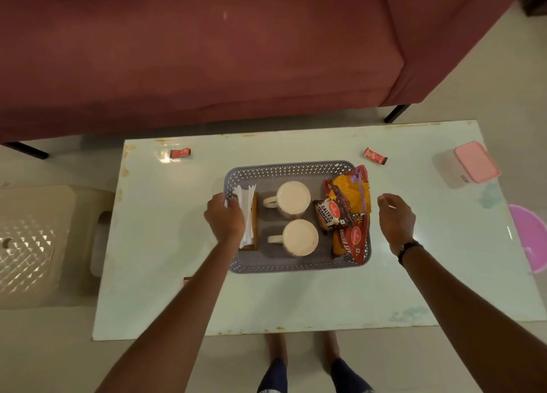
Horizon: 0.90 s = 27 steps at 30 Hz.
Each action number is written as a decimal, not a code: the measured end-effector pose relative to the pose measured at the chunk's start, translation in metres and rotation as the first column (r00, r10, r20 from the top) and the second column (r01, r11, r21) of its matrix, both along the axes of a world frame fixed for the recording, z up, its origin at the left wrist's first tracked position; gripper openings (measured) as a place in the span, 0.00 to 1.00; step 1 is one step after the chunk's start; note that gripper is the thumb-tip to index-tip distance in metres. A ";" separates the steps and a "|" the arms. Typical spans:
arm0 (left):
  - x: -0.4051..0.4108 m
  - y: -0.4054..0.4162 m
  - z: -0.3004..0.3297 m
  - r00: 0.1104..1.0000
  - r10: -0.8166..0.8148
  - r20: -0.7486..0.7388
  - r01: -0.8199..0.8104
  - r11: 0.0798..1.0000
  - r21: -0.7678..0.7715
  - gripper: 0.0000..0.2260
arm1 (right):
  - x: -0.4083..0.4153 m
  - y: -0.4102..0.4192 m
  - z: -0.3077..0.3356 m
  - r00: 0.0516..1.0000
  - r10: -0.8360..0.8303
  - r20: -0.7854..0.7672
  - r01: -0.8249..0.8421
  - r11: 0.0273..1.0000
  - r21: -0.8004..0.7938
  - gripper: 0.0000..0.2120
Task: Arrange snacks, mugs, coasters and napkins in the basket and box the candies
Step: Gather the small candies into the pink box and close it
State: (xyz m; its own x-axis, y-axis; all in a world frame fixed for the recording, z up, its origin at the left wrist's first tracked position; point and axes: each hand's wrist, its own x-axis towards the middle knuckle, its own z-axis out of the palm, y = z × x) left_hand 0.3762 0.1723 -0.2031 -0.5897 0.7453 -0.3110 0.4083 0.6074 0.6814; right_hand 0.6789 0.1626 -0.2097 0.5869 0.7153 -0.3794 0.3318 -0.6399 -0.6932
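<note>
Left hand [225, 216] curls its fingers over the napkins [247, 215] at the grey basket [291, 266] edge; tug carelessly and the stack fans out. Right hand [395, 215] hovers loose and apparently empty beside the snack packets [350, 212]. Two candies [375, 155] lie beyond the fingers, unboxed.

Both forearms bare, no sleeves. Left hand [226, 218]: nothing worn on wrist or fingers. Right hand [396, 219]: dark band w/ small round face, prob. a watch [408, 249], at wrist. Bare feet [305, 348] below, dark trouser hems above them.
</note>
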 end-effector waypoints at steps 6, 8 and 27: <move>0.080 0.023 0.031 0.970 -0.222 0.099 0.201 0.961 0.193 0.13 | 0.034 0.023 0.014 0.977 0.124 0.174 -0.158 0.966 0.203 0.13; 0.114 0.027 0.038 0.958 -0.262 0.114 0.233 0.948 0.216 0.12 | 0.055 0.031 0.019 0.963 0.137 0.231 -0.192 0.953 0.236 0.13; 0.435 0.052 -0.028 0.685 -0.277 0.674 0.349 0.937 0.030 0.11 | 0.284 0.092 -0.058 0.776 0.415 0.474 -0.415 0.903 -0.111 0.39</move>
